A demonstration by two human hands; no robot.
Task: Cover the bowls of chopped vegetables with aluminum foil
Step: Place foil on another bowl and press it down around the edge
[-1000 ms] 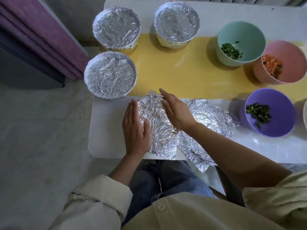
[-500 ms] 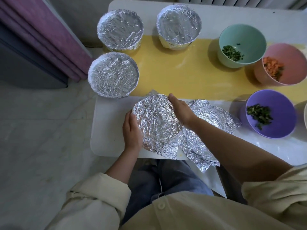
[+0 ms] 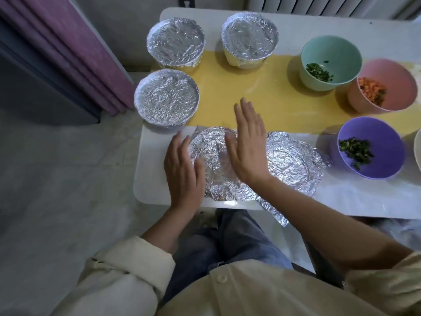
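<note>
The crumpled aluminum foil piece (image 3: 211,160) lies flat at the near edge of the white table (image 3: 150,179). It is almost round, so I see no clear long axis. The left hand (image 3: 182,169) is at its left rim and the right hand (image 3: 248,151) is over its right part. Fingers are straight and together, pointing away from the person.

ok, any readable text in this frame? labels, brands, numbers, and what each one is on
None: no word, label, brand or number can be read.
The foil-covered bowls, green bowl, pink bowl, purple bowl, loose foil sheets, yellow runner and table show no print.
The dark fitting on the wall is too small to show any marking.
</note>
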